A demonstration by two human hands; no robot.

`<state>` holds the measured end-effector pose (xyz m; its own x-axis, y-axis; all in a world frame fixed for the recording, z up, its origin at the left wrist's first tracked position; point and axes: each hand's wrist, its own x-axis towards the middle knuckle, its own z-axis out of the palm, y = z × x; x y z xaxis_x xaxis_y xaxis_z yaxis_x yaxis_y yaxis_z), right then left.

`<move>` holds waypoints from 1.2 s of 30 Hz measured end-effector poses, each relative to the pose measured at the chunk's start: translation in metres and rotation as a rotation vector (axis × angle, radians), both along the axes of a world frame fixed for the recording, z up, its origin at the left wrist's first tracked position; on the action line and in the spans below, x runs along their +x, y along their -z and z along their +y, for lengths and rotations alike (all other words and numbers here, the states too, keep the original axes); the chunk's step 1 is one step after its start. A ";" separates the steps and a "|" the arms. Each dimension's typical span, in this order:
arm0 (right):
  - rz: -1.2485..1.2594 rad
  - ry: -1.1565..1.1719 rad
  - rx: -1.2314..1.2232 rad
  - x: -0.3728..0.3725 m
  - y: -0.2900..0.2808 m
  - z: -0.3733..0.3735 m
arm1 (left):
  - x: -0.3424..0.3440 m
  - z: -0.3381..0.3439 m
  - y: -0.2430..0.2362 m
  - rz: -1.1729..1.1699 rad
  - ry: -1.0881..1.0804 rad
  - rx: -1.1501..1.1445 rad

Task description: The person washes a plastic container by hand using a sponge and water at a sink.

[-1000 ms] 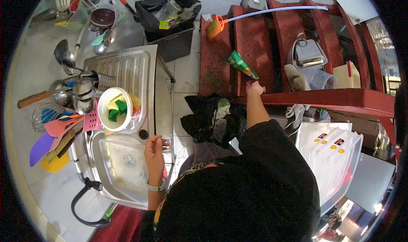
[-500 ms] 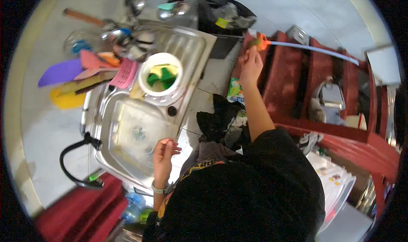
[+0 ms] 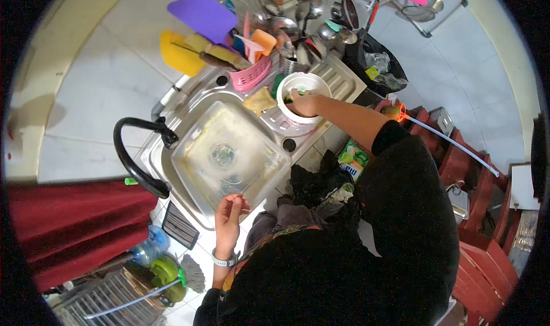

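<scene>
My right hand [image 3: 305, 105] reaches down into a white tub [image 3: 315, 81] on the steel drainboard, its fingers curled over green contents, mostly hidden. A yellow sponge or cloth [image 3: 259, 101] lies beside the tub. My left hand [image 3: 230, 217] hangs at the near edge of the sink, fingers loosely bent and apart, holding nothing, by a large translucent plastic container [image 3: 252, 148] lying in the basin. A black curved tap [image 3: 126, 154] arches over the sink's left end. Behind the tub, utensils crowd a pink holder [image 3: 250, 77], with a purple spatula [image 3: 200, 17] sticking out.
Red wooden steps [image 3: 487, 257] at right bear a long-handled orange brush [image 3: 395, 112]. A black bin bag [image 3: 309, 183] and green packet [image 3: 354, 160] lie below the drainboard. At left are a red curtain [image 3: 80, 228], water jug [image 3: 152, 249] and mop [image 3: 192, 271].
The view has swung toward the sink. My right hand has left the steps and orange brush and dipped into the white tub. The green packet now sits lower, beneath the steps' edge.
</scene>
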<state>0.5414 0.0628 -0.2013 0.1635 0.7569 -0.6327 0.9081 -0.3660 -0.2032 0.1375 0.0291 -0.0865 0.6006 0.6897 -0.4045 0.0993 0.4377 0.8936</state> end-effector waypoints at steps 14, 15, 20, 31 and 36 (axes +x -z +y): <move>-0.207 -0.734 0.136 0.017 -0.026 0.014 | -0.064 0.002 -0.009 0.023 -0.272 0.127; -0.201 -0.747 0.133 0.014 -0.034 0.016 | -0.070 0.002 -0.007 0.036 -0.318 0.126; 0.340 -0.259 0.190 -0.012 -0.143 -0.010 | -0.092 0.005 0.002 0.059 -0.455 0.113; 0.014 -0.127 0.088 -0.015 -0.015 -0.020 | -0.097 0.011 0.007 0.072 -0.478 0.129; 0.107 -0.126 0.057 0.000 -0.011 -0.016 | -0.102 0.010 0.033 0.280 -0.448 0.391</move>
